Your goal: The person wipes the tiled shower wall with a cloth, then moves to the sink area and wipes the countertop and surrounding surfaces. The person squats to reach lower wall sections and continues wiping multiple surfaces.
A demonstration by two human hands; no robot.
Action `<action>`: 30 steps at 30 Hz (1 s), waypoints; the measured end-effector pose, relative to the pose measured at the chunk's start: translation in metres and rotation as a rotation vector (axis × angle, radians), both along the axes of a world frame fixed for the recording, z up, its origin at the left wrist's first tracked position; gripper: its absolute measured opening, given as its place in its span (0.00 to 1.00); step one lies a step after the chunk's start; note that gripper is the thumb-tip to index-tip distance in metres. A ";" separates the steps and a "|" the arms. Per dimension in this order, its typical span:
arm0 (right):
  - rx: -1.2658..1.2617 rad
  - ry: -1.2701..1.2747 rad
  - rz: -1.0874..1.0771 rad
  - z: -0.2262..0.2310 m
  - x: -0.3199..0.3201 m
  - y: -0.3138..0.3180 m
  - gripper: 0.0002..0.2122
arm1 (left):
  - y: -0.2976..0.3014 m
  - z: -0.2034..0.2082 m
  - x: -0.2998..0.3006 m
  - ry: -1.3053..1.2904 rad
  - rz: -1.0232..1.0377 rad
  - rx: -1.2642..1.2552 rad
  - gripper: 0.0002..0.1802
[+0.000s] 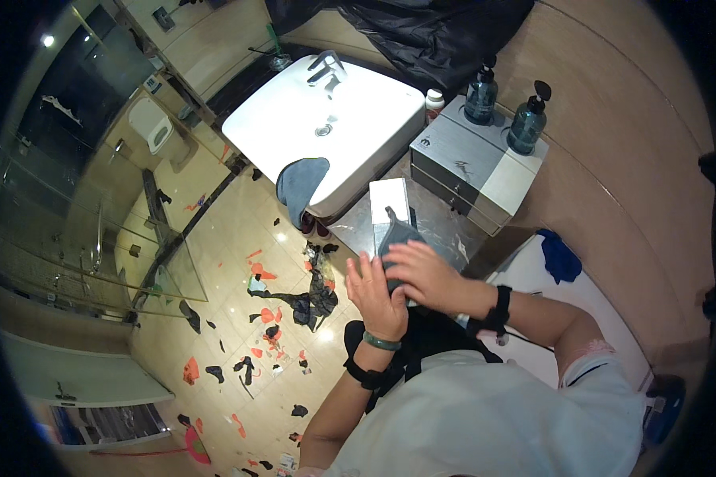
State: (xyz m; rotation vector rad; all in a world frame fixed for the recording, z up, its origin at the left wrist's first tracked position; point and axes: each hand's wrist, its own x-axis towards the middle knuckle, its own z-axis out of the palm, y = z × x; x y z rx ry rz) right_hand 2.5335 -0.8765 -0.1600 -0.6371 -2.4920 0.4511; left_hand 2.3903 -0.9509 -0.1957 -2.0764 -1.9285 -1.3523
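Note:
At the near edge of the marble counter [436, 205], a dark grey-blue cloth [399, 232] lies under and between my hands, its narrow tip pointing away from me. My left hand [378, 306] is open along the cloth's left side, fingers stretched upward and slightly apart. Across the cloth from the right reaches my right hand [428, 277], its fingers stretched flat over it. Part of the cloth is hidden beneath the hands. Just beyond its tip is a white box [387, 196], partly covered by the cloth.
A white basin [278, 119] stands behind, with a grey cloth [301, 184] over its rim. To the right, a grey drawer box [460, 171] carries two pump bottles [527, 127]. Black and orange scraps [302, 306] litter the floor. A blue cloth [561, 256] hangs on a white ledge.

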 end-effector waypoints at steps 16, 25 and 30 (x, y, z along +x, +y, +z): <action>-0.060 0.063 0.012 -0.008 0.007 -0.006 0.14 | 0.004 -0.001 0.002 0.100 0.050 -0.023 0.40; 0.034 0.199 -0.209 -0.030 -0.005 0.067 0.14 | 0.005 0.020 0.003 0.297 0.016 -0.183 0.39; -0.252 0.355 -0.332 -0.027 -0.027 0.145 0.14 | 0.007 0.027 0.003 0.283 -0.012 -0.252 0.40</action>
